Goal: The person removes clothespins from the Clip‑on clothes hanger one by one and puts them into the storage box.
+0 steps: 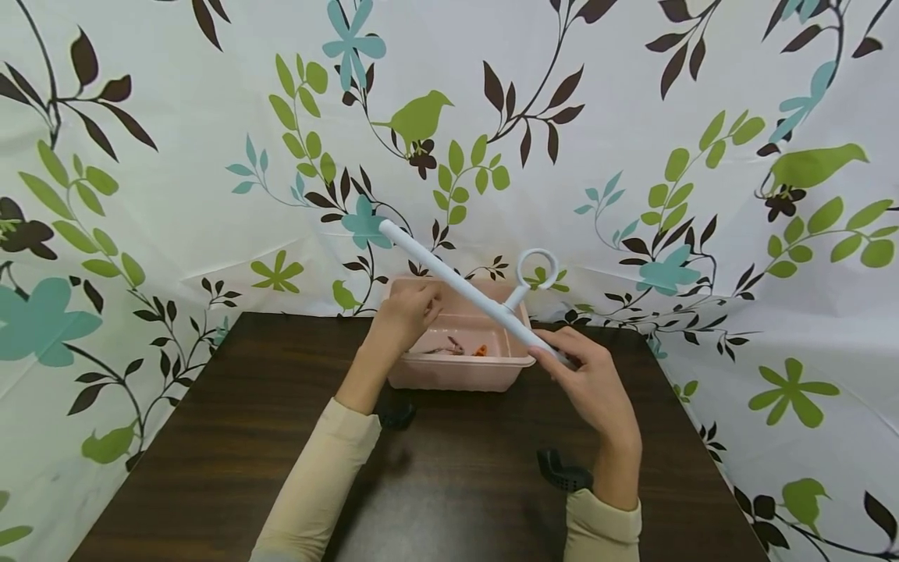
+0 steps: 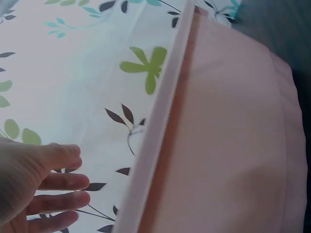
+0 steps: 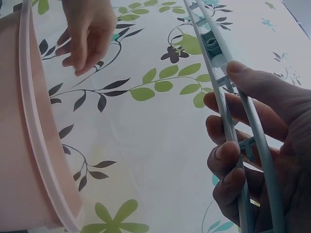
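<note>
My right hand (image 1: 588,382) grips one end of a pale blue plastic hanger (image 1: 460,282), a long straight bar with a ring (image 1: 538,268) on a short stem. The bar slants up to the left over a pink plastic bin (image 1: 456,378). From the right wrist, its hollow underside shows two rails (image 3: 260,136) with small cross pieces, thumb on one side and fingers curled round the other. My left hand (image 1: 407,314) hangs over the bin's left part, fingers loosely bent and holding nothing. Inside the bin lie a small orange item (image 1: 481,350) and thin reddish pieces (image 1: 453,345).
The bin stands at the far edge of a dark wood table (image 1: 449,476). Right behind it hangs a white cloth (image 1: 632,94) printed with leaves and birds. Black wrist-worn pieces (image 1: 562,471) sit below the hands.
</note>
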`<control>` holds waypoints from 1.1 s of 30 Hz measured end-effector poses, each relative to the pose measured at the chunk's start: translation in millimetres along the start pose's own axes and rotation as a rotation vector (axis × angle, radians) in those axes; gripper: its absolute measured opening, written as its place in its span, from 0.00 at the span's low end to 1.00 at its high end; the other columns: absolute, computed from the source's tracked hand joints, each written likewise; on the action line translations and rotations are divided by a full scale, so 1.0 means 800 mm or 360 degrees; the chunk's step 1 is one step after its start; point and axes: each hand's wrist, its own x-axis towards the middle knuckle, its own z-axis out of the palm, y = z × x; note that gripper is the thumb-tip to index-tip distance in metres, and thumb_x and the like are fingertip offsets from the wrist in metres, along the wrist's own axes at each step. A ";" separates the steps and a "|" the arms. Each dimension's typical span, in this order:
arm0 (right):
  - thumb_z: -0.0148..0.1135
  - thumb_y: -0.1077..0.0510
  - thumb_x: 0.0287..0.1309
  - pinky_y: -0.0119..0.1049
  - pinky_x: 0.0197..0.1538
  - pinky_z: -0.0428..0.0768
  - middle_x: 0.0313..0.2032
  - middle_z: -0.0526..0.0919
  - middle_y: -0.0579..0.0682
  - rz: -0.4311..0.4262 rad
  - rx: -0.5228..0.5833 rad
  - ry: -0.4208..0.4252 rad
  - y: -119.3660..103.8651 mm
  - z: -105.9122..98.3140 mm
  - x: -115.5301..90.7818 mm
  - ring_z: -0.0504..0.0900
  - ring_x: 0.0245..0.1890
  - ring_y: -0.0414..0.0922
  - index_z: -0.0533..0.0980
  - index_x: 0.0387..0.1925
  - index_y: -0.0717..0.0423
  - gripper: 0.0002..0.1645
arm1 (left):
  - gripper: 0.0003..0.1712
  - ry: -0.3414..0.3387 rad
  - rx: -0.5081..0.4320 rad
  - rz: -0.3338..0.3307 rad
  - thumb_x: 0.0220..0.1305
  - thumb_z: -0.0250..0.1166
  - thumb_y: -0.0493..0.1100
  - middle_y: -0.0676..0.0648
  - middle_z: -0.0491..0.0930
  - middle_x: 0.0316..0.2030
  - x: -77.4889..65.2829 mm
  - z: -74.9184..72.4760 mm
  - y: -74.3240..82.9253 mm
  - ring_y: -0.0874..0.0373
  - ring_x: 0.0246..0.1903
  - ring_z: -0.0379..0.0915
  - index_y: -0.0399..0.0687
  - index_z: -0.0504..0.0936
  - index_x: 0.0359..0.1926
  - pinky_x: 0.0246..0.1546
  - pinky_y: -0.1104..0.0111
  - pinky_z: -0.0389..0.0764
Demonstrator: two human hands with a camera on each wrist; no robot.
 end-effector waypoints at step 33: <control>0.71 0.40 0.70 0.37 0.47 0.81 0.50 0.89 0.34 0.0064 -0.0222 -0.0521 0.005 0.044 -0.015 0.82 0.42 0.40 0.87 0.59 0.31 0.19 | 0.28 -0.0055 0.0148 0.0225 0.62 0.79 0.61 0.48 0.88 0.52 -0.104 -0.140 0.014 0.48 0.54 0.83 0.55 0.87 0.58 0.60 0.48 0.79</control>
